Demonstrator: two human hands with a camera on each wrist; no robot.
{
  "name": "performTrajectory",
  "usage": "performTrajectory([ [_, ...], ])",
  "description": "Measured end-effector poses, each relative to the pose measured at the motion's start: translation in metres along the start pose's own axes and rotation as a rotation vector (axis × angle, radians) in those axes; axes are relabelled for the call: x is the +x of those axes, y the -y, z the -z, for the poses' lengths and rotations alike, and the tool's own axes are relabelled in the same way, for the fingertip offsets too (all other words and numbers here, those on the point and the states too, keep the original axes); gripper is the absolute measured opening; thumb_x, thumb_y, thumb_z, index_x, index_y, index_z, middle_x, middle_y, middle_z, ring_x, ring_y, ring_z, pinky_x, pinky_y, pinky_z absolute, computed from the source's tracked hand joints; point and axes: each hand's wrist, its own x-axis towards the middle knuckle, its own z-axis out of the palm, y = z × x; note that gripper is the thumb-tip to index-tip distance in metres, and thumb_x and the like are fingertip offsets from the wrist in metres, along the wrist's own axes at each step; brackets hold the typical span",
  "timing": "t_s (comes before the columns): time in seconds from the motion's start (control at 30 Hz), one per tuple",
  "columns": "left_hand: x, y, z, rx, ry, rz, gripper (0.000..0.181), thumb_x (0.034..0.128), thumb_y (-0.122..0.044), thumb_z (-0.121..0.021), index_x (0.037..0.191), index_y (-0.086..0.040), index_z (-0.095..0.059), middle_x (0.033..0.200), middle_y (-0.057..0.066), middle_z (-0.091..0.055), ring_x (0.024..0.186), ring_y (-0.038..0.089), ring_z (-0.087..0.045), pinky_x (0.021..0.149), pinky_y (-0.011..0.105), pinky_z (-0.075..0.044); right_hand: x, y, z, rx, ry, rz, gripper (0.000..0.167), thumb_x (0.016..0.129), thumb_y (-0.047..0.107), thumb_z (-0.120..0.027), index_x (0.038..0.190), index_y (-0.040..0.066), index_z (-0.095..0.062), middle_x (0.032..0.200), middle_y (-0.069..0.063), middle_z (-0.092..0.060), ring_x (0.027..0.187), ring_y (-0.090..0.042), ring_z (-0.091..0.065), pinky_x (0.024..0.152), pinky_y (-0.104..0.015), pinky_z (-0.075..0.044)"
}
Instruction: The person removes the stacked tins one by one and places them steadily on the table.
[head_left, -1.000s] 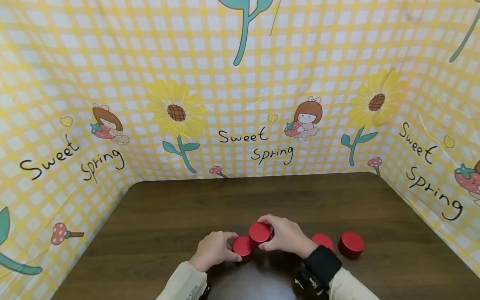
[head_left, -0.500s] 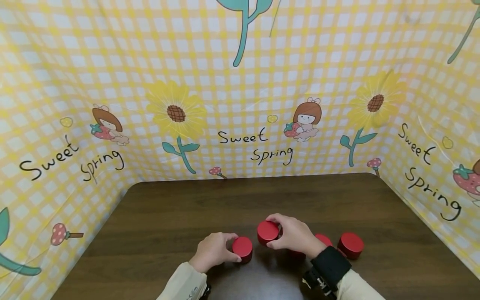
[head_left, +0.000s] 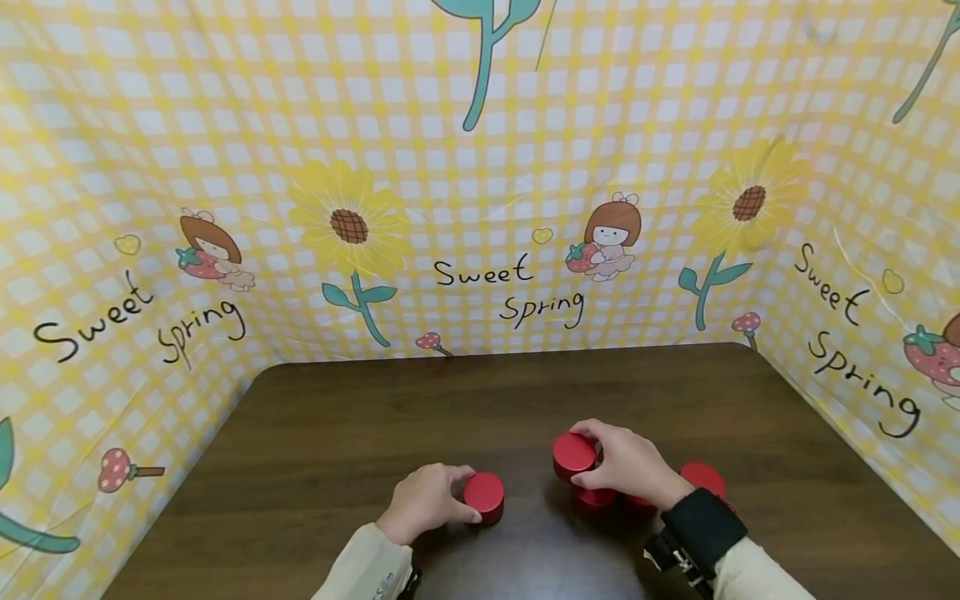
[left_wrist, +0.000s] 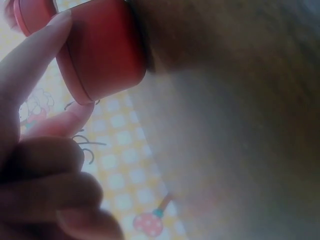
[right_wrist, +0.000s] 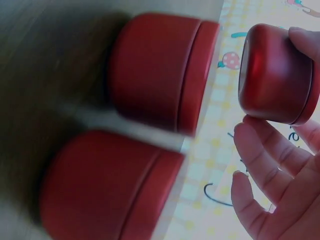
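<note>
On the table, my left hand point(head_left: 426, 502) pinches a round red lidded tin point(head_left: 483, 498) between thumb and forefinger. The left wrist view shows that tin point(left_wrist: 102, 52) upright on the wood, with a second red tin partly visible beyond it. To the right, my right hand point(head_left: 633, 468) grips another red tin point(head_left: 574, 455) by its sides, raised off the table. Just below it, in the head view, stands a tin point(head_left: 595, 501), partly covered by the raised one. In the right wrist view the held tin point(right_wrist: 275, 75) shows its underside edge, apart from two standing tins.
One red tin point(head_left: 640, 505) is mostly hidden under my right hand. Another tin point(head_left: 703, 477) stands behind my right wrist, partly hidden. The dark wooden table point(head_left: 375, 417) is bordered at back and sides by a yellow checked cloth point(head_left: 480, 192).
My right hand has carried its tin rightward, away from the tin at my left hand, to near the standing tins. My left hand stays in place on its tin.
</note>
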Motion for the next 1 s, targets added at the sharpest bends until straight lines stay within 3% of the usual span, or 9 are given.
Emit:
performTrajectory([
  [0.23,-0.001,-0.002,0.0,-0.006,0.013,0.007,0.056,0.0649,-0.034,-0.087,0.115,-0.015,-0.071,0.103,0.009,-0.069,0.07,0.014,-0.053,0.049,0.03,-0.039,-0.007,-0.011,0.009,-0.024,-0.007,-0.006,0.055,0.071,0.027,-0.082,0.118,0.011,-0.06,0.096,0.002,-0.064,0.08,-0.012,-0.056,0.064,-0.032,-0.046],
  [0.63,0.0,-0.001,-0.002,-0.017,0.023,0.024,0.058,0.0656,-0.034,-0.087,0.118,-0.015,-0.07,0.108,0.011,-0.068,0.07,0.013,-0.05,0.046,0.029,-0.038,-0.02,-0.041,0.028,-0.089,-0.061,0.108,0.055,0.07,0.028,-0.083,0.115,0.009,-0.061,0.098,0.0,-0.066,0.076,-0.007,-0.058,0.062,-0.027,-0.047],
  [1.0,0.0,-0.001,0.0,-0.021,0.023,0.03,0.058,0.0658,-0.034,-0.086,0.118,-0.015,-0.07,0.11,0.012,-0.068,0.071,0.014,-0.05,0.047,0.03,-0.038,-0.033,-0.054,0.051,-0.122,-0.074,0.032,0.056,0.069,0.028,-0.084,0.116,0.007,-0.06,0.098,-0.002,-0.066,0.071,-0.006,-0.053,0.058,-0.027,-0.043],
])
